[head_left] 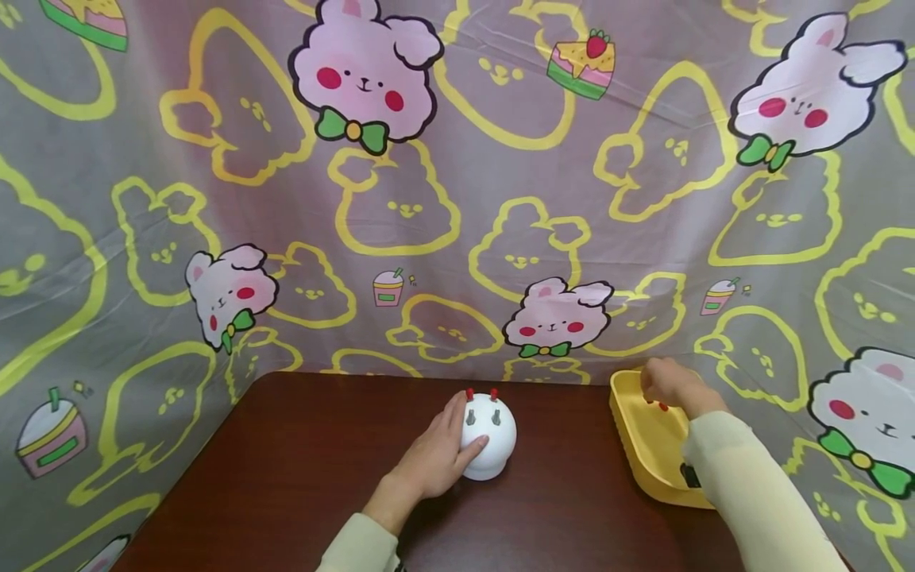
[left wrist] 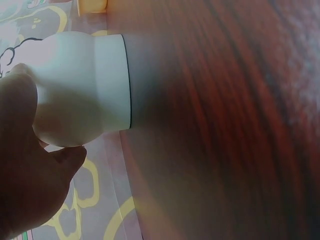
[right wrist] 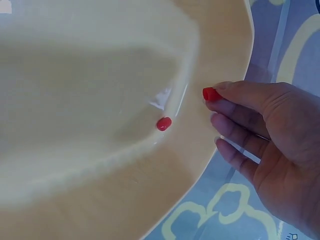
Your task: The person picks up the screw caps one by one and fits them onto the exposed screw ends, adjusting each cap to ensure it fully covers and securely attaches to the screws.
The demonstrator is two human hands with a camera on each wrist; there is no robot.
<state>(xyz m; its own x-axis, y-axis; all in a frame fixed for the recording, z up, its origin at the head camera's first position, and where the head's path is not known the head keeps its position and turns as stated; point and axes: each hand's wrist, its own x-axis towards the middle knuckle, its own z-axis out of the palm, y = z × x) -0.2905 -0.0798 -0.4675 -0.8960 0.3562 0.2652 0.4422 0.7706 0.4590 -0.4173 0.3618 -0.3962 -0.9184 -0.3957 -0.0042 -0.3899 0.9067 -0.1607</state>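
A white, ball-shaped device with a short wider base stands on the dark wooden table. Two red-tipped pegs and two bare grey metal levers stick out of its upper part. My left hand grips the device from its left side, thumb across the front; in the left wrist view the fingers curve around the white body. Over at the yellow tray, my right hand pinches a small red cap between thumb and index finger. Another red cap lies inside the tray by its wall.
A black item lies in the near end of the tray, partly behind the right sleeve. A patterned cloth hangs behind the table and along its sides.
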